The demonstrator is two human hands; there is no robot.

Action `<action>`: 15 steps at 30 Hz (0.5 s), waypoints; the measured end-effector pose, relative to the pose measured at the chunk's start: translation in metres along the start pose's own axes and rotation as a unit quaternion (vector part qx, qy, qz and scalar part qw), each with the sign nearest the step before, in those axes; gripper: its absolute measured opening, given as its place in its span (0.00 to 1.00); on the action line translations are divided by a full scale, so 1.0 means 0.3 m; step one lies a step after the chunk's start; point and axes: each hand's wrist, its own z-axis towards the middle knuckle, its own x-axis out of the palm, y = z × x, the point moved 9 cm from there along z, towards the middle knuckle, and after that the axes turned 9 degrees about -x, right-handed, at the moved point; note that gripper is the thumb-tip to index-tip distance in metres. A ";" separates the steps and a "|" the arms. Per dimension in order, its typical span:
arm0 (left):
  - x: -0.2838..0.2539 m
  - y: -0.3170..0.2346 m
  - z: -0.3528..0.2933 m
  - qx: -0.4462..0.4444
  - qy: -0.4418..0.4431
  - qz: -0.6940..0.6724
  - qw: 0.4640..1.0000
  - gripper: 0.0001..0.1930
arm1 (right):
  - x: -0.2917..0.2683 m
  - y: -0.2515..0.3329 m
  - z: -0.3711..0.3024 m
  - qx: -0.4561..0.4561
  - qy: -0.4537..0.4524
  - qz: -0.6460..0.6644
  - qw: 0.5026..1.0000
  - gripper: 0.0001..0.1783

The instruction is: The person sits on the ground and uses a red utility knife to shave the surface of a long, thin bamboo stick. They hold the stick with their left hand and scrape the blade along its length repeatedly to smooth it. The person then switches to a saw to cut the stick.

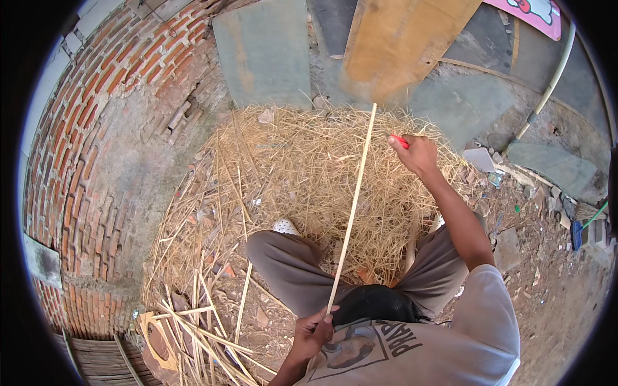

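Observation:
My left hand, close to my torso, is closed round the lower end of a long pale strip that looks like split bamboo. The strip slants up and away over my lap, its far end free above the straw pile. Out to the right, my right hand is closed on a small red-handled tool with a dark tip pointing left. That tool is apart from the strip; whether it has a blade is too small to tell. Below both hands, a black cloth or pad covers my lap between my bent knees.
Dry shavings heap up in front of my legs. Loose strips lie in a pile at lower left. A brick wall rises on the left; boards lean at the back. Rubble and a pale pipe are on the right.

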 end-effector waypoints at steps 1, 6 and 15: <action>0.000 -0.003 0.003 0.000 -0.004 -0.011 1.000 0.15 | 0.011 0.065 -0.033 -0.027 0.020 0.028 0.999 0.40; 0.001 -0.071 0.067 0.037 -0.025 -0.022 0.999 0.16 | 0.009 0.346 -0.174 -0.209 -0.015 0.080 0.975 0.34; 0.038 -0.055 0.076 0.031 -0.005 0.034 0.999 0.15 | 0.014 0.278 -0.137 -0.184 -0.026 0.071 0.980 0.37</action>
